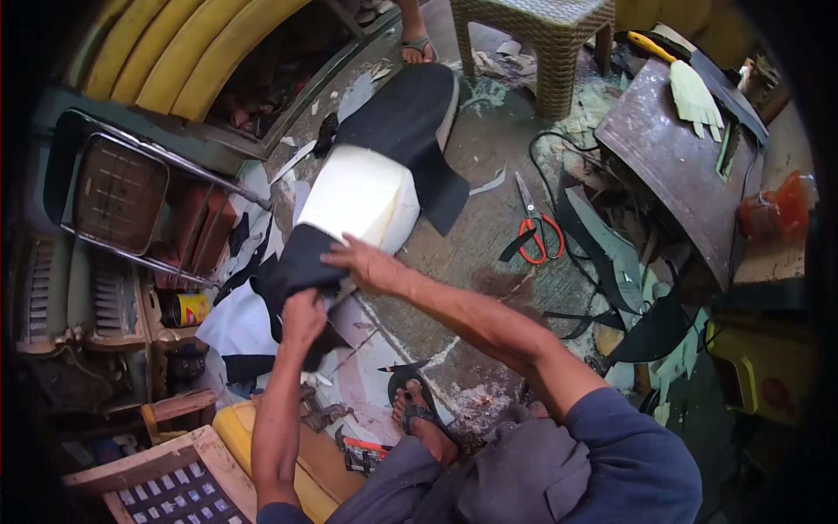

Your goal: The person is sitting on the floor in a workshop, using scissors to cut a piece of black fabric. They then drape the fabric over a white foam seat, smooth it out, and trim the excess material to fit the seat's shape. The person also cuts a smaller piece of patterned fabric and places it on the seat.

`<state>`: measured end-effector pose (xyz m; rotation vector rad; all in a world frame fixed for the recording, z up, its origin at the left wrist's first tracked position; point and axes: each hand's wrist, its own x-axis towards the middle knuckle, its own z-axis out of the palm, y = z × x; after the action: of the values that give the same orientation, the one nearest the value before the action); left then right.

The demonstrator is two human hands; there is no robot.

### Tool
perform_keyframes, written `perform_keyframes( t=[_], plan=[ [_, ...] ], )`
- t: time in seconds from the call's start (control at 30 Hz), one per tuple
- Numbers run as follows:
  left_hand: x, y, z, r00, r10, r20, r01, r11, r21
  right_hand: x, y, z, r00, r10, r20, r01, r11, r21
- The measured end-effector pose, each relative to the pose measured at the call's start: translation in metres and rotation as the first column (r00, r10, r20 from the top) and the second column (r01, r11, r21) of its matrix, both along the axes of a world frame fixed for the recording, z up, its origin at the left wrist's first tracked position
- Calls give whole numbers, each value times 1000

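A long motorcycle seat lies on the floor in front of me. Its white foam [353, 194] is bare in the middle, and black cover material [397, 118] lies over the far end and hangs off the right side. At the near end, another piece of black cover [301, 258] drapes over the foam. My left hand [304, 316] is closed on that piece's near edge. My right hand [371, 265] rests on its right side with fingers spread. What lies under my right palm is hidden.
Red-handled scissors [539, 237] lie right of the seat, near black offcuts [602, 253] and a cord. A woven-pattern stool [559, 52] stands beyond. A metal-framed chair [122, 192] is at left. Another person's foot [417, 48] shows at the top. A yellow-handled brush [690, 92] lies on a board.
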<state>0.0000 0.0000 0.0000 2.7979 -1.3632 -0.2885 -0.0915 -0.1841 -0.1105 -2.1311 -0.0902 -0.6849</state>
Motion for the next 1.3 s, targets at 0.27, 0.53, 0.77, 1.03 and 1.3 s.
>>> perform_keyframes(
  t=[0.27,0.53,0.77,1.03,1.3],
  plan=[
    [-153,81,90,827,-2,-562,-59,994,-91,-164,-32,31,990,-19,-139,-2,989,-148],
    [-212,128,41,727,2,-687,106,988,116,-372,-8,0,721,-58,-691,-4,996,-88],
    [-71,39,23,914,-72,-399,76,997,-5,-344,-28,-15,657,-111,-746,388,898,208],
    [11,-50,-106,964,50,-262,-22,994,111,-285,-45,-48,484,-310,-819,596,802,48],
    [-3,-39,-136,985,37,-169,-15,992,127,-294,-37,-44,436,-343,-832,629,777,9]
  ],
)
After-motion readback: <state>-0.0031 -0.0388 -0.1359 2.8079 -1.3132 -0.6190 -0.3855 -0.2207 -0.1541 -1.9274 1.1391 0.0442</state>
